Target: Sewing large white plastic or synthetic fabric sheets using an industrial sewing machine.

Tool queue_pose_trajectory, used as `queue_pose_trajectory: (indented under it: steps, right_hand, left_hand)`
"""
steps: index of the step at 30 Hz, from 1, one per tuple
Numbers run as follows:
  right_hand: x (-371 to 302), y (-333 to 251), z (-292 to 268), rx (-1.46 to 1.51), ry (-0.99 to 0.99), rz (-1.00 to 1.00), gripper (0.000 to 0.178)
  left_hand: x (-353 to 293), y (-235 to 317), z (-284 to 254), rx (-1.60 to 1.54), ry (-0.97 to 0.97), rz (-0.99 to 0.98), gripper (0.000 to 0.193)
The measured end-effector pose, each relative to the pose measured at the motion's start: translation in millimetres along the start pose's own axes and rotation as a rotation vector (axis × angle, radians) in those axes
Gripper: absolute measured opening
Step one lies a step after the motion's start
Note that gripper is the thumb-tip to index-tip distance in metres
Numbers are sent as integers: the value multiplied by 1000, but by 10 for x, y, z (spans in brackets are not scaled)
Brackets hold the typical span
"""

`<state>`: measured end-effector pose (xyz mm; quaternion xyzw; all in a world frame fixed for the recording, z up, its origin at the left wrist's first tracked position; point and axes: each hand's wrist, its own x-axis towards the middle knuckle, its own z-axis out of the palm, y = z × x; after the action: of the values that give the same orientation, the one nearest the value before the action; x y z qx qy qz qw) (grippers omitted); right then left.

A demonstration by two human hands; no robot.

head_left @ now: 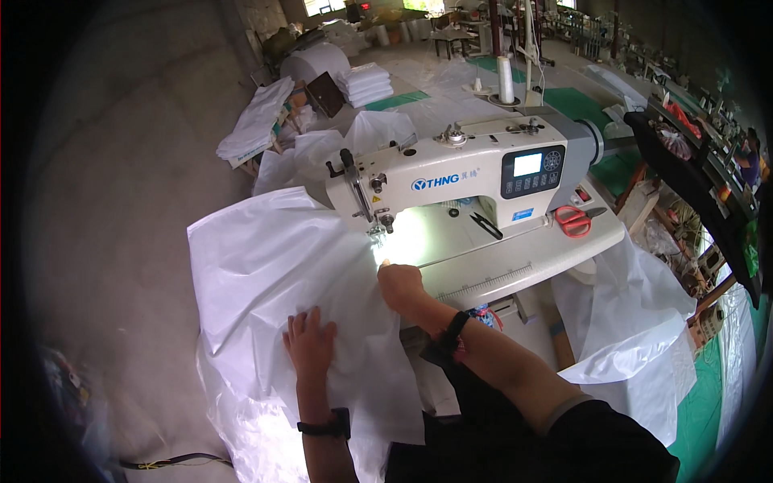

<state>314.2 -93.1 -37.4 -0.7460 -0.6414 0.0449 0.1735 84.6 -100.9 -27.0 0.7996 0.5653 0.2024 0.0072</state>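
A white industrial sewing machine stands on a white table, its lamp lighting the needle area. A large sheet of thin white fabric drapes over the table's left end and hangs toward the floor. My left hand lies flat on the fabric with fingers spread, near the table's front edge. My right hand presses on the fabric's edge just in front of the needle, fingers curled down onto the cloth. Both wrists wear dark bands.
Red-handled scissors and black thread snips lie on the table behind the machine arm. A white thread cone stands behind. Stacks of white fabric lie on the floor beyond. More white fabric hangs at the right, by a dark rack.
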Motion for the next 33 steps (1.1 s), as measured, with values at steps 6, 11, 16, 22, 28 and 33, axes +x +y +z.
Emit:
queue_pose_trajectory:
  steps: [6,11,16,22,28,33]
  right_hand:
    - [308,39,186,27,133,37,11]
    - [25,87,203,489,279,239,19]
    - [-1334,183,195,1293,-575,285,21]
    - [-1239,-243,298,1362,-904,-43,32]
    - [-527,-833,257,1553,-887,-73,36]
    - [-103,-1130,222,1657,-963,-105,39]
  left_hand:
    - [431,-82,116,-34,-92,-40,48]
    - [516,-97,101,2,-66,-29,47]
    - [-140,10,-71,-73,16,107,43]
    - [-1222,378,-179,-87,194,218,38]
    - [-1111,450,-783,47,358,119,38]
    - [-738,569,-1316,352,584,355,32]
